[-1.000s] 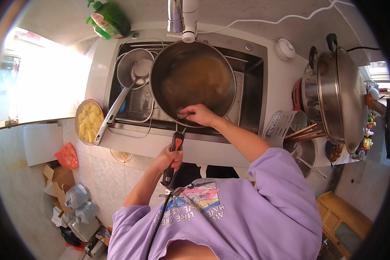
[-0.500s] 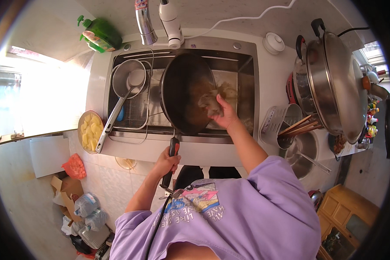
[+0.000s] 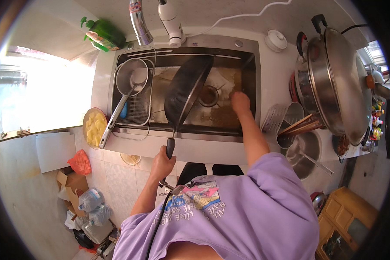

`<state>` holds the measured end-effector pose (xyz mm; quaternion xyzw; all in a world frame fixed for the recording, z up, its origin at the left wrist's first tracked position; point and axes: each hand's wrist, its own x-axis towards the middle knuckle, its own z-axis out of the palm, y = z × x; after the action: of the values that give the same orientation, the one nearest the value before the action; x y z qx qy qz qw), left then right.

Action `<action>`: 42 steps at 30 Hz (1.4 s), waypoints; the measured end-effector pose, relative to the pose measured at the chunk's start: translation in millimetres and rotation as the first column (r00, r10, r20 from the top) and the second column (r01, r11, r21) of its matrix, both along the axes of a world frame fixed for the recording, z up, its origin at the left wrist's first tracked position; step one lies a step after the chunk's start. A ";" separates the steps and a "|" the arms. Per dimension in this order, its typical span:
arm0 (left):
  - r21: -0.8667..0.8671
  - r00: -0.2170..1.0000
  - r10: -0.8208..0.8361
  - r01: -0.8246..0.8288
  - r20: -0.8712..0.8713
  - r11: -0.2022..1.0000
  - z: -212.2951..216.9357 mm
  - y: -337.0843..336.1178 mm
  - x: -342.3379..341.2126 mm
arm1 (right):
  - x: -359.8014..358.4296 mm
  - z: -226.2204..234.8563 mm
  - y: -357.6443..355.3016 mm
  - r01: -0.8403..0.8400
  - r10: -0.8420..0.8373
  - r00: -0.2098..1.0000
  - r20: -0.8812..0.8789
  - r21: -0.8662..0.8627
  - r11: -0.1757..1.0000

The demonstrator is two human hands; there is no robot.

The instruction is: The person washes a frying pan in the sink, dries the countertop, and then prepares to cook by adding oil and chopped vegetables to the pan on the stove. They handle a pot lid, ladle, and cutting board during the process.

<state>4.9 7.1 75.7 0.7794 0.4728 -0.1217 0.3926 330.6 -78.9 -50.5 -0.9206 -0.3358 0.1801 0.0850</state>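
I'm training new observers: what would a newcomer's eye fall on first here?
First, the dark pan, tipped steeply over the sink and held by the left hand. Next, the big lidded steel pot on the right. Then the pale yellow pieces in a dish left of the sink.

"How is the dark, deep pan (image 3: 182, 93) sitting?"

"It is leaning steeply on its side over the sink (image 3: 216, 42), its opening facing the right edge."

"And the black handle (image 3: 170, 145)?"

"That is pointing out past the sink's front edge."
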 end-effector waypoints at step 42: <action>-0.994 0.733 0.672 0.083 0.105 0.065 -72.0 16.8 -8.2 | 11.3 87.6 294.9 -0.196 0.398 0.840 -0.368 0.480 0.855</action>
<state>-3.4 23.9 3.7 0.1988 0.2947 -0.0735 0.9318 341.9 216.0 37.2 -0.7463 -0.4793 0.3241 0.3290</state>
